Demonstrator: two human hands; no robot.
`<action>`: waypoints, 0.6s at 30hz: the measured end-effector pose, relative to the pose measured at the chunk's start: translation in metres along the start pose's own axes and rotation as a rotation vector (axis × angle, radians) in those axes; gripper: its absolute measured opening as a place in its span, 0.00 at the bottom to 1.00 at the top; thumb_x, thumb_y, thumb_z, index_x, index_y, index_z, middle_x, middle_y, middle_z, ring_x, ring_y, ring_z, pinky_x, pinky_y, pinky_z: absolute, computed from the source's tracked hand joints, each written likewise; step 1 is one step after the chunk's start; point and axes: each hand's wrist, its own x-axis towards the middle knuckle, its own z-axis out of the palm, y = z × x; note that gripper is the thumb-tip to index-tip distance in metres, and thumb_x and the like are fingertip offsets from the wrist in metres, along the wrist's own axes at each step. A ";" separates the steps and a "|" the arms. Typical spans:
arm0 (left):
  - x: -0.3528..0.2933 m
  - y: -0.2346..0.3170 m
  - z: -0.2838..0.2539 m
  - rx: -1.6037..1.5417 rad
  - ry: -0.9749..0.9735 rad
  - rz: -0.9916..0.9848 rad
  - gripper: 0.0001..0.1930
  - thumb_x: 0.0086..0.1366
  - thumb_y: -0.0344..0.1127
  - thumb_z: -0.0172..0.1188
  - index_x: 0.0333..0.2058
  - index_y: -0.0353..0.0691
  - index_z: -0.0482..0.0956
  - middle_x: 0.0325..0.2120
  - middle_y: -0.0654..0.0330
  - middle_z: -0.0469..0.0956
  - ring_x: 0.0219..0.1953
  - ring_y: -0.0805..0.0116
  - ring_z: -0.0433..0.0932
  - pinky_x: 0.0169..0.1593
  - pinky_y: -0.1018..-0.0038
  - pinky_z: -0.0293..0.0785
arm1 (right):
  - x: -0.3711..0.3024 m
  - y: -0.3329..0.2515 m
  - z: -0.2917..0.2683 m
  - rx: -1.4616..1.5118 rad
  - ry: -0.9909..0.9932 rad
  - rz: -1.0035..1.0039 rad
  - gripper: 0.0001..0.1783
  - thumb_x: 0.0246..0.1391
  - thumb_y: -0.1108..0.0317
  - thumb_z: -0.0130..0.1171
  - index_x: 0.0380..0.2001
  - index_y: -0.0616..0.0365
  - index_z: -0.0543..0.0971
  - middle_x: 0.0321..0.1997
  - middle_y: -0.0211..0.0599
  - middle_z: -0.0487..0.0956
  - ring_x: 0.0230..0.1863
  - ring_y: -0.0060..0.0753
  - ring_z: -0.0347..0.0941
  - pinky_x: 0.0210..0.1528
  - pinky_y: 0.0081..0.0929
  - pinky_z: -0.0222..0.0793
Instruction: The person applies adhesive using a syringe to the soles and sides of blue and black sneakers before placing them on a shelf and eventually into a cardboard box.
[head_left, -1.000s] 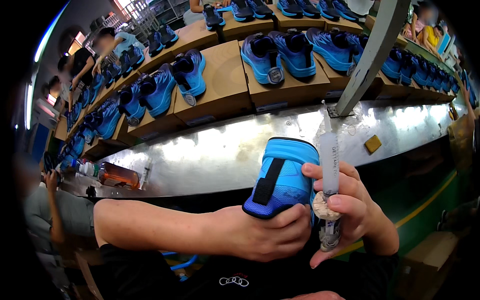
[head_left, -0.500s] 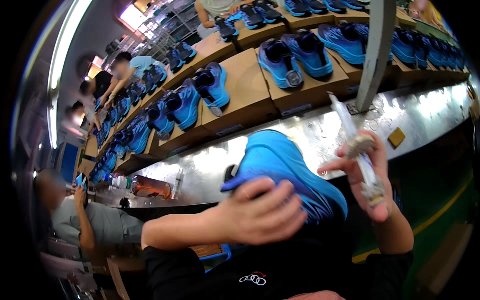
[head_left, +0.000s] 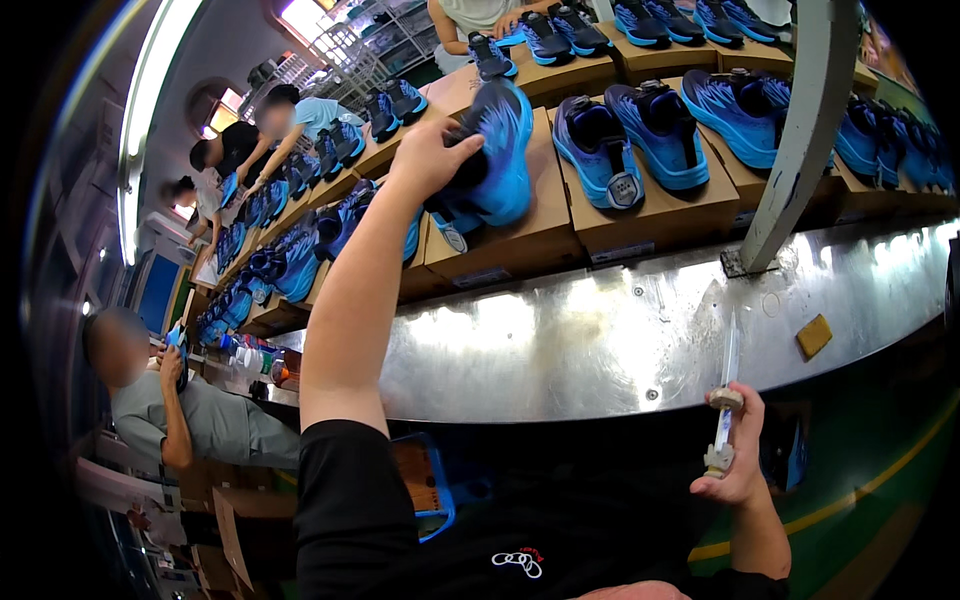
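My left hand (head_left: 432, 160) is stretched out over the cardboard boxes, fingers wrapped round the collar of a blue and purple sneaker (head_left: 512, 150). That sneaker is over a box, beside another sneaker (head_left: 455, 228) partly hidden behind it; whether it rests on the box I cannot tell. Low on the right, my right hand (head_left: 745, 450) grips a clear syringe (head_left: 731, 350) with beige residue caked on its flange and plunger. The syringe points up, its tip over the metal bench (head_left: 560, 350).
Sneakers stand in rows on cardboard boxes (head_left: 510, 258) along the bench. A grey post (head_left: 790, 170) rises at the right, near a yellow-brown block (head_left: 814, 336). Bottles (head_left: 255, 358) stand at the left. A person (head_left: 185, 410) sits there holding a shoe; others work further back.
My left hand has gone from the sneaker close to my body out to a sneaker over the boxes. My right hand has lowered with the syringe. The view has shifted too.
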 end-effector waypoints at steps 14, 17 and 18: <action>-0.015 -0.298 0.022 -0.206 -0.293 -0.265 0.28 0.61 0.45 0.62 0.53 0.29 0.74 0.48 0.49 0.77 0.50 0.60 0.75 0.55 0.70 0.68 | 0.005 0.019 -0.016 -1.006 -0.086 -0.083 0.49 0.36 0.38 0.68 0.56 0.58 0.64 0.56 0.48 0.65 0.56 0.47 0.63 0.61 0.44 0.50; 0.000 -0.281 0.034 0.063 -0.218 -0.229 0.33 0.58 0.51 0.65 0.50 0.27 0.70 0.46 0.46 0.74 0.48 0.55 0.72 0.54 0.67 0.65 | -0.005 0.024 -0.014 -0.966 0.006 -0.161 0.50 0.35 0.38 0.68 0.56 0.60 0.64 0.54 0.49 0.66 0.57 0.47 0.63 0.62 0.45 0.49; 0.004 -0.265 0.047 0.022 -0.197 -0.185 0.29 0.58 0.50 0.65 0.45 0.28 0.71 0.42 0.46 0.74 0.44 0.57 0.72 0.50 0.69 0.67 | -0.010 0.025 -0.019 -0.966 0.027 -0.234 0.51 0.34 0.38 0.69 0.55 0.60 0.64 0.54 0.50 0.67 0.57 0.47 0.63 0.62 0.45 0.49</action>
